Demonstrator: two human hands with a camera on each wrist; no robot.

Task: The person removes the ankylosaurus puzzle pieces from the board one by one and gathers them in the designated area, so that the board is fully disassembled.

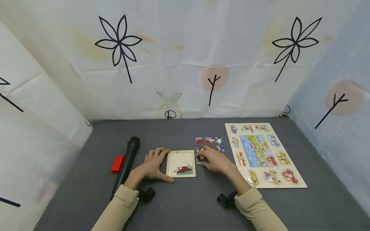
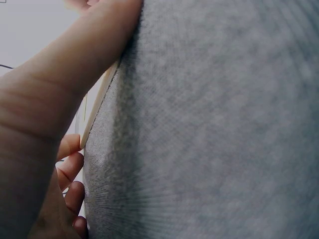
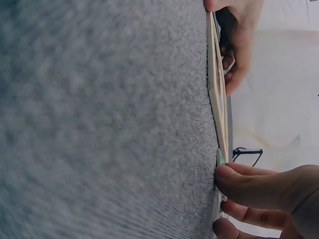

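A small wooden puzzle tray [image 1: 181, 155] lies flat on the table, with a few joined puzzle pieces [image 1: 184, 169] in its lower right corner. My left hand [image 1: 153, 165] spreads around the tray's left side, index fingertip at the far corner and thumb by the near corner. In the left wrist view, that fingertip touches the tray's edge [image 2: 94, 117]. Just right of the tray, my right hand [image 1: 215, 159] pinches a green-edged puzzle piece [image 3: 220, 158] between thumb and index finger, low at the tabletop. Several loose purple and brown pieces [image 1: 218, 140] lie beyond the right hand, partly hidden by it.
On the right lies a large wooden picture board [image 1: 237, 141] with vehicle shapes. A black microphone [image 1: 128, 163] lies left of the left hand, next to a red block [image 1: 117, 164]. White cloth walls [image 1: 179, 48] border the grey table [image 1: 185, 205].
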